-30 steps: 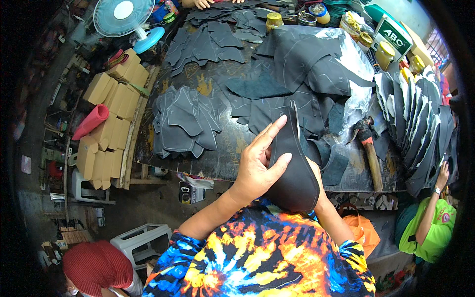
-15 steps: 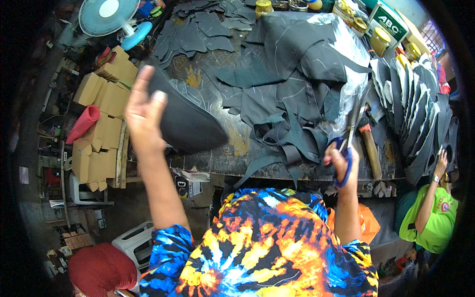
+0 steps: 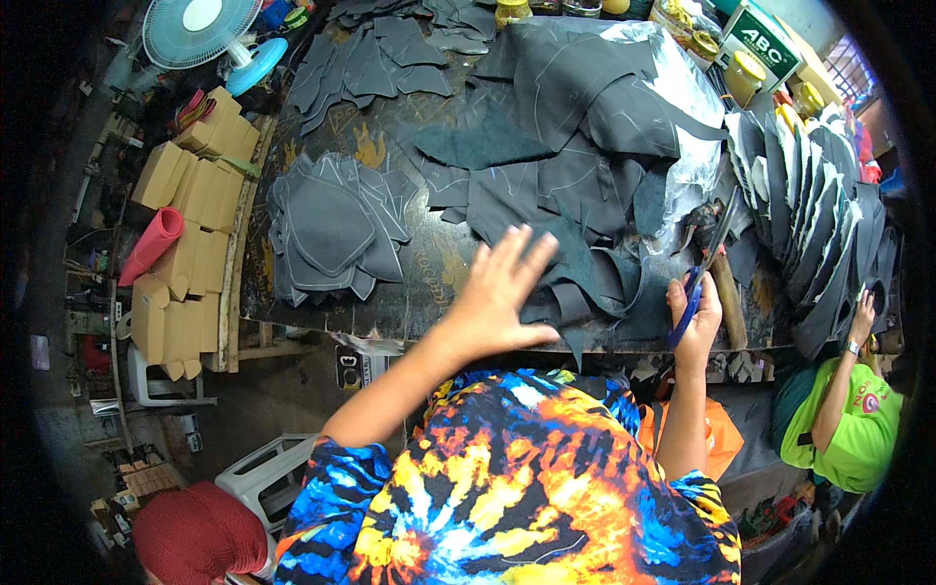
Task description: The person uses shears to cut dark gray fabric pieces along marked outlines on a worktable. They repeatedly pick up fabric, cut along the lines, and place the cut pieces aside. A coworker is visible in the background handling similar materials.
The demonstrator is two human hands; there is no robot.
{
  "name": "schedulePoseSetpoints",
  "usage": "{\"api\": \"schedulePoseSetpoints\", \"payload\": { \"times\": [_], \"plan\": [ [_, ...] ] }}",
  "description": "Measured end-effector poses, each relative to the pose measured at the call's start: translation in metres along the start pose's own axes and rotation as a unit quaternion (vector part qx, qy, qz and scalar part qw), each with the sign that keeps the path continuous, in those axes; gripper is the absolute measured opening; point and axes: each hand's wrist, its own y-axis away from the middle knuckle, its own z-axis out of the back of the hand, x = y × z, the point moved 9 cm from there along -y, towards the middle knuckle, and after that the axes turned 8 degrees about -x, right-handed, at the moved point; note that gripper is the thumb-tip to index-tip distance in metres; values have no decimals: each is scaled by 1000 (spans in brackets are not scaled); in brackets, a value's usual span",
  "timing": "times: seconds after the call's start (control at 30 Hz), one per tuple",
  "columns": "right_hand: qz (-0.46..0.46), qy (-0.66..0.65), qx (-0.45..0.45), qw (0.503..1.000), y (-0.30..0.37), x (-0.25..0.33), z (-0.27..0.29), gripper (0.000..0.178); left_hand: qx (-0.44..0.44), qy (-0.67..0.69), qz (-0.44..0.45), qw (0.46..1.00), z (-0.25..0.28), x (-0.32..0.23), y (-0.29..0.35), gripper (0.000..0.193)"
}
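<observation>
My left hand [image 3: 499,300] is spread open and holds nothing, over the near edge of the table beside a heap of dark leather offcuts [image 3: 585,273]. My right hand [image 3: 700,310] grips the blue handles of a pair of scissors [image 3: 718,237], the blades pointing away over the table. To the left lies a stack of cut dark leather pieces [image 3: 327,226] with pale marked outlines. Larger dark leather sheets [image 3: 585,93] lie farther back, partly over clear plastic.
A wooden-handled hammer [image 3: 728,292] lies right of the scissors. Folded leather pieces with pale edges [image 3: 799,214] stand in a row at the right, where another person's hand [image 3: 863,320] rests. Brown boxes [image 3: 195,210] and a blue fan [image 3: 202,24] are at the left. Yellow-lidded jars [image 3: 744,76] stand behind.
My left hand has let go of a dark leather piece at the left, where the stack now shows, and has moved right to the offcuts. The scissors stay in my right hand.
</observation>
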Motion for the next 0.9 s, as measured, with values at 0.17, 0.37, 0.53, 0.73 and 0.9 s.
{"api": "schedulePoseSetpoints", "payload": {
  "times": [0.17,0.37,0.53,0.73,0.9],
  "plan": [
    [-20,-39,-1,999,-1,-1,7,20,31,130,-104,986,-57,-72,5,78],
    [-6,-53,16,998,-7,16,19,16,138,361,-213,897,-54,-129,-12,74],
    [-26,-108,34,993,-8,30,29,19,-46,316,-175,931,-7,-90,-51,61],
    [0,-148,68,987,-11,50,13,19,67,210,-202,954,-60,-126,-23,71],
    [-7,-139,93,986,-7,63,5,25,216,426,-241,845,-42,-137,-24,44]
  ]
}}
